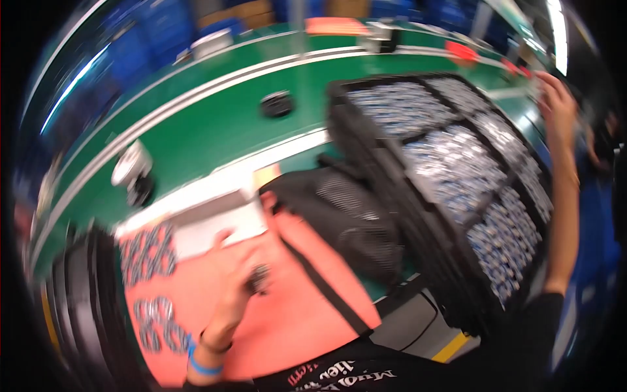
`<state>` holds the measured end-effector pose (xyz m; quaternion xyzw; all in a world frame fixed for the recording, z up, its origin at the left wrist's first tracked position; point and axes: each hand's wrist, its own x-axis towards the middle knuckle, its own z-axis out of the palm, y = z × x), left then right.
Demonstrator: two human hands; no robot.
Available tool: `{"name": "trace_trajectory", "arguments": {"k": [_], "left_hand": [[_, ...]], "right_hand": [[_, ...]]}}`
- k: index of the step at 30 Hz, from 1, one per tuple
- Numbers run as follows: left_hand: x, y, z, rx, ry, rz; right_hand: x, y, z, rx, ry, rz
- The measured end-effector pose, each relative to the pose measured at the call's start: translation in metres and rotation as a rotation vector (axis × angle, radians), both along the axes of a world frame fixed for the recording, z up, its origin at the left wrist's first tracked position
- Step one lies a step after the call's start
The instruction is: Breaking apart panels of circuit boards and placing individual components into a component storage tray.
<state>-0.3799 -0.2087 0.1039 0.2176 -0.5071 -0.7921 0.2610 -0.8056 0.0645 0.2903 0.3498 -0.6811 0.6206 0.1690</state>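
Note:
My left hand (234, 273) is over the orange-pink mat (300, 326), smeared by motion. Beside its fingers is a small dark, blurred part (259, 279); whether it is gripped cannot be made out. Left of that hand, grey ring-shaped parts lie in two groups, an upper cluster (149, 253) and a lower cluster (159, 325). A shallow white box (222, 228) sits at the mat's far edge. My right hand (557, 101) is raised past the far right side of a black divided crate (424, 228), its fingers loosely apart and no held thing visible. Many small silver-blue parts (450, 163) fill the crate's compartments.
A black bag-like bundle (346, 215) lies between mat and crate. Stacked black trays (88, 307) stand at the left. Beyond is a green conveyor belt (215, 137) carrying a round black part (277, 104) and a white-and-black item (134, 171). A person (604, 140) is at the far right.

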Motion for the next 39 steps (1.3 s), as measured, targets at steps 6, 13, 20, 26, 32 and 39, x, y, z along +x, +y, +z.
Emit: {"name": "trace_trajectory", "arguments": {"k": [6, 13, 20, 26, 32, 39], "left_hand": [[-0.013, 0.052, 0.036, -0.243, 0.191, -0.357], [0.0, 0.038, 0.032, -0.619, 0.005, -0.195], [0.134, -0.058, 0.003, -1.359, -1.003, 0.425], [0.198, -0.03, -0.028, -1.33, -1.46, 0.325], [0.182, -0.022, -0.008, -1.689, -1.397, 0.164], [0.189, -0.021, -0.016, -1.78, -1.444, 0.264]], "right_hand": [[0.261, -0.128, -0.045, 1.017, 0.044, 1.056], [0.272, -0.146, -0.082, 0.938, 0.241, 1.086], [0.246, -0.14, -0.071, 0.96, -0.232, 0.938], [0.088, -0.09, -0.029, 0.631, -0.029, 0.473], [-0.111, 0.092, 0.0, 0.592, -0.045, -0.368], [-0.155, 0.242, -0.094, 0.76, -0.344, -0.974]]}}
